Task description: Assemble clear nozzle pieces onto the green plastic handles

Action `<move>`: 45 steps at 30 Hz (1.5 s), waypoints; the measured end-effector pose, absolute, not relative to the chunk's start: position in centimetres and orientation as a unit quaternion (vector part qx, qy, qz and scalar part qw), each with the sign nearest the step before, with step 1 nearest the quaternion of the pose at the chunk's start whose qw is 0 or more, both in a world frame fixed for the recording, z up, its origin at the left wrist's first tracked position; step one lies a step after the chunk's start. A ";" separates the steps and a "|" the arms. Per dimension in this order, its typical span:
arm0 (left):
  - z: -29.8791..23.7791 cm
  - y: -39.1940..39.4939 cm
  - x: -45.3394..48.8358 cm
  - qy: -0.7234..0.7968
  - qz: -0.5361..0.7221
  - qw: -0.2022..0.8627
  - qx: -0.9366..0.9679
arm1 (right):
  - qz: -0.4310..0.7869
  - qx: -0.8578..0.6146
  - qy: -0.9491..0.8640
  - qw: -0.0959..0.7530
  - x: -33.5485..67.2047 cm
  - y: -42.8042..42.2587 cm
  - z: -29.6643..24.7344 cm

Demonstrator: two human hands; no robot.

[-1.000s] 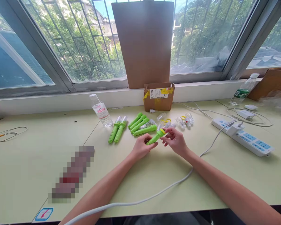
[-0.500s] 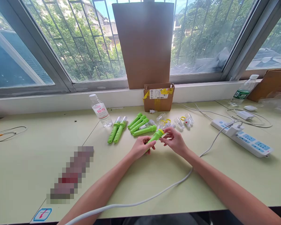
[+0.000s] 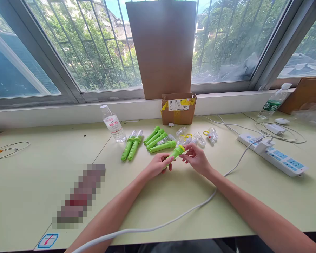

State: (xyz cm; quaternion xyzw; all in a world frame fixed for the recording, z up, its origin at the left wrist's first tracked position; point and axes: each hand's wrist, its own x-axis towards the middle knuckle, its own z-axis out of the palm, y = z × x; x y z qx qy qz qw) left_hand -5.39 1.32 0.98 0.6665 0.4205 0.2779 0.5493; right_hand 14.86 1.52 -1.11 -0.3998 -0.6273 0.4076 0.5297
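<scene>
My left hand (image 3: 159,163) is wrapped round a green plastic tube-shaped handle (image 3: 177,151), tilted with its wide end up and to the right. A yellow ring sits at that wide end. My right hand (image 3: 196,158) is closed in a pinch at the yellow-ringed end, its fingertips partly hidden. Behind my hands lie several loose green handles (image 3: 162,146) and clear plastic caps (image 3: 199,139). Nearby is a clear piece with a yellow ring (image 3: 205,133). To the left, two green handles with clear tops (image 3: 132,145) lie side by side.
A water bottle (image 3: 113,123) stands behind the paired handles. At the back is a small cardboard box (image 3: 179,117). A white power strip (image 3: 287,162) lies at right, and a white cable (image 3: 173,222) crosses in front of my arms. A blurred-out object (image 3: 80,196) lies at left.
The green handle has shifted and turned very slightly in my left hand, whose fingers moved a little. My right hand stays at the yellow-ringed end.
</scene>
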 end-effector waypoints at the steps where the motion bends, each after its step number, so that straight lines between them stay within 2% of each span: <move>1: 1.0 1.3 -5.3 0.432 0.283 0.537 0.667 | 0.402 -0.399 -0.625 0.537 14.8 1.5 -1.1; 10: 0.4 1.1 -4.7 0.440 0.358 0.524 0.636 | 0.390 -0.411 -0.617 0.547 14.7 1.6 -1.5; 18: 1.1 1.1 -5.0 0.414 0.307 0.590 0.621 | 0.416 -0.392 -0.645 0.507 14.6 1.5 -1.1; 24: 1.6 1.2 -5.3 0.408 0.280 0.601 0.628 | 0.436 -0.402 -0.612 0.524 14.2 1.3 -1.0; 33: 0.7 1.0 -4.5 0.452 0.337 0.497 0.659 | 0.391 -0.411 -0.612 0.551 14.3 1.2 -1.4; 45: 0.3 1.4 -4.6 0.455 0.379 0.481 0.646 | 0.364 -0.427 -0.624 0.544 14.3 1.3 -1.4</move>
